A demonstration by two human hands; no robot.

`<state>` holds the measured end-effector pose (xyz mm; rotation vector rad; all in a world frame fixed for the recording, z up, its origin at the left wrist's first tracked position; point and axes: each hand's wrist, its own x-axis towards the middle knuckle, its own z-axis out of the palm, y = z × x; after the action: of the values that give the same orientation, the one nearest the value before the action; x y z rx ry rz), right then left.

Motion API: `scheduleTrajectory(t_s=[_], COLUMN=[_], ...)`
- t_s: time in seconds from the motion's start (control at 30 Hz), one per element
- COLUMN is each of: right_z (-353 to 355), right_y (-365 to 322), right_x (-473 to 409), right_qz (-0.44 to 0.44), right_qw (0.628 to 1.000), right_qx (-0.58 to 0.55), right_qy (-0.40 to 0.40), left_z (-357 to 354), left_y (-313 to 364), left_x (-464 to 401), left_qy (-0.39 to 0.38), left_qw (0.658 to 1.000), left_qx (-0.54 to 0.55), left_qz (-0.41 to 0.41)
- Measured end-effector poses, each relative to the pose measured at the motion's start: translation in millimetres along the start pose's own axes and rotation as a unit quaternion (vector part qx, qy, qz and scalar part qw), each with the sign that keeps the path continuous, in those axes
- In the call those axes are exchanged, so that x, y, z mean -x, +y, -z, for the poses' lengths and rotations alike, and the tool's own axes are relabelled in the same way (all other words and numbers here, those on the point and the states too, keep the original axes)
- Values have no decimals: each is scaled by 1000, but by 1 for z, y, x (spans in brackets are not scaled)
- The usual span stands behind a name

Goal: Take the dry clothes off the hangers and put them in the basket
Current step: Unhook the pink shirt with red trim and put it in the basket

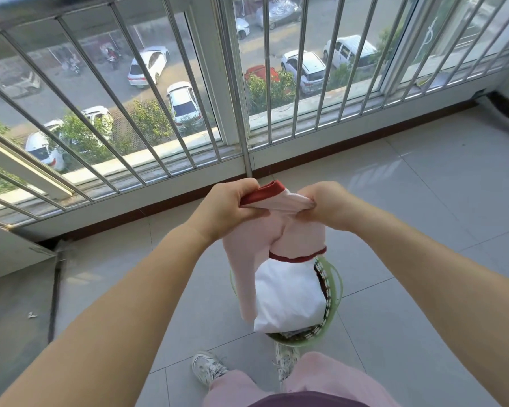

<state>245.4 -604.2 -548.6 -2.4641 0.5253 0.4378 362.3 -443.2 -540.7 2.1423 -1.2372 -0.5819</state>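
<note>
**Pink top held over basket, both hands gripping**

A pink garment w/ dark red trim is held up in front of the person, above a green laundry basket that stands on the tiled floor. The left hand is closed round the red-trimmed edge at the top; fingers curled, cloth pinched betw. thumb & fingers. The right hand is clenched on the bunched pink fabric just beside it, the two hands close together w/ the cloth stretched betw. them. One sleeve hangs down on the left side, reaching past the basket rim. A second red-trimmed cuff or hem is seen lower, just over the basket. A white garment is seen filling most of the basket, heaped above the rim. White sneakers & pink trousers are seen at the bottom edge, near the basket. Beyond the hands, a steel window grille is seen, w/ parked cars on the street below.
</note>
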Motion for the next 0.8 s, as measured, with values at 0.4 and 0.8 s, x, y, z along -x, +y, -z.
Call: scheduleTrajectory(t_s=[0.4, 0.8], right_z=[18, 15], right_y=[3, 6], right_x=[-7, -15], right_qz=[64, 26], right_qw=[994, 980], right_qx=[47, 177], right_qy=[81, 87], left_z=[24, 9], left_y=[-19, -26], left_x=[-2, -8], left_qy=[1, -22], left_qw=[995, 988], left_qx=[-100, -152], left_qz=[-16, -27])
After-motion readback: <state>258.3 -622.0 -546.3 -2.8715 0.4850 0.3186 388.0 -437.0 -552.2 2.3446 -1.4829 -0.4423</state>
